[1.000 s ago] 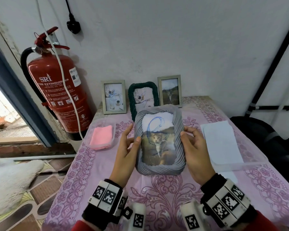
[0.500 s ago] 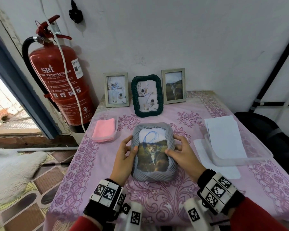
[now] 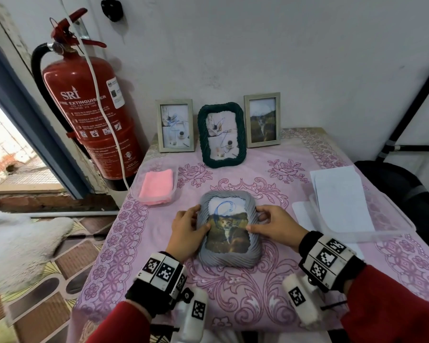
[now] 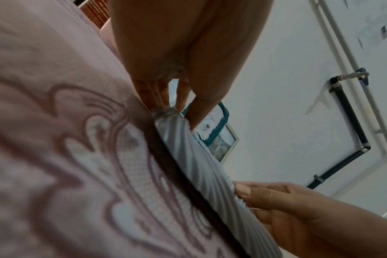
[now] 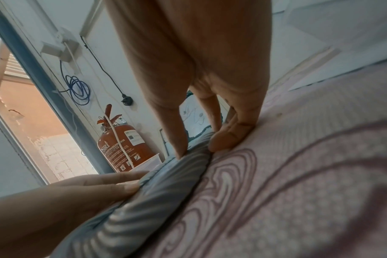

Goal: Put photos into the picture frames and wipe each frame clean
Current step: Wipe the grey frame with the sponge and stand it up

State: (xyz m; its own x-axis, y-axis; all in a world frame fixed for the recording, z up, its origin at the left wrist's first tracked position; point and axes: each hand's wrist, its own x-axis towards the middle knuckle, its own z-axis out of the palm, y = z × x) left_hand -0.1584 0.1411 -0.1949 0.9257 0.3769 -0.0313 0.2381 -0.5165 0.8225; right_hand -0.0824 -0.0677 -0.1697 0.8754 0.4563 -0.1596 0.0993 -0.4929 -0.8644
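Note:
A grey ribbed picture frame [image 3: 229,257] with a cat photo and a blue scribble on its glass lies flat on the pink patterned tablecloth [image 3: 258,298]. My left hand [image 3: 187,229] grips its left edge, thumb on the front. My right hand [image 3: 274,225] grips its right edge the same way. The left wrist view shows the frame's ribbed edge [image 4: 188,150] under my fingertips [image 4: 194,118]; the right wrist view shows my thumb and fingers pinching the grey frame [image 5: 166,176]. A folded pink cloth [image 3: 156,186] sits in a clear tub to the left.
Against the wall stand a pale frame [image 3: 175,125], a dark green ribbed frame [image 3: 221,134] and another pale frame [image 3: 262,120]. A clear tray with white sheets [image 3: 339,196] is on the right. A red fire extinguisher [image 3: 89,107] stands at the table's left.
Both hands have lowered the grey frame from upright in the air down flat onto the tablecloth, still holding its two sides.

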